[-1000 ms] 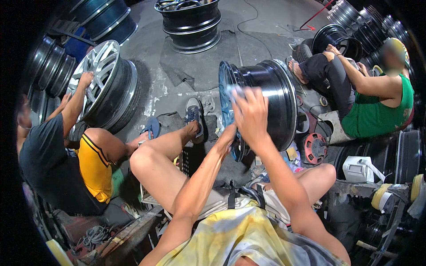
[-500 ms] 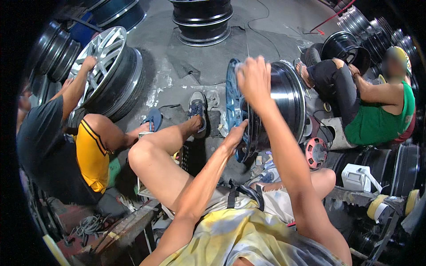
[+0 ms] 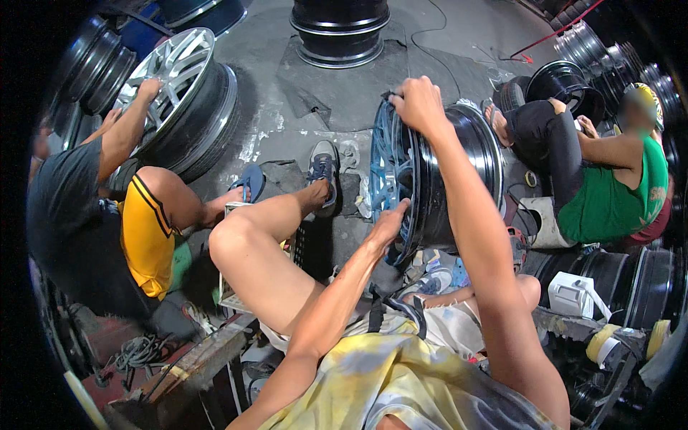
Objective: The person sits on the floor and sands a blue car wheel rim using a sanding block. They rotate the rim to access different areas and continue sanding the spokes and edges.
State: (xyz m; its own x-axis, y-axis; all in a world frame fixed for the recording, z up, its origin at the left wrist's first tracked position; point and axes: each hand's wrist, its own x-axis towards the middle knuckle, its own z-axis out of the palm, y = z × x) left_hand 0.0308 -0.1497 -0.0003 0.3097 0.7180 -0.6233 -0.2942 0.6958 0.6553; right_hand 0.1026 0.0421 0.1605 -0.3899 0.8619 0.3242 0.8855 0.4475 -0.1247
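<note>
A wheel rim (image 3: 473, 154) stands on edge in front of me, its black barrel to the right and its blue-tinted spoked face (image 3: 387, 161) turned left. My left hand (image 3: 390, 223) is closed on the lower near part of the face's edge, thumb along it and the other fingers partly hidden. At the top of the same edge, my right hand (image 3: 421, 104) bends over with curled fingers. A small dark bit shows at its fingertips, too little of it to name.
At left, a co-worker in yellow shorts (image 3: 147, 236) handles a silver spoked wheel (image 3: 168, 79). Another in a green top (image 3: 609, 193) sits at right near stacked rims (image 3: 584, 54). A black rim stack (image 3: 340, 39) stands ahead. A white box-shaped device (image 3: 571, 294) sits at lower right.
My right hand, blurred before, now shows sharply at the rim's top edge, a little farther from me. My left hand keeps its hold. More of the spoked face shows, and the view has shifted slightly.
</note>
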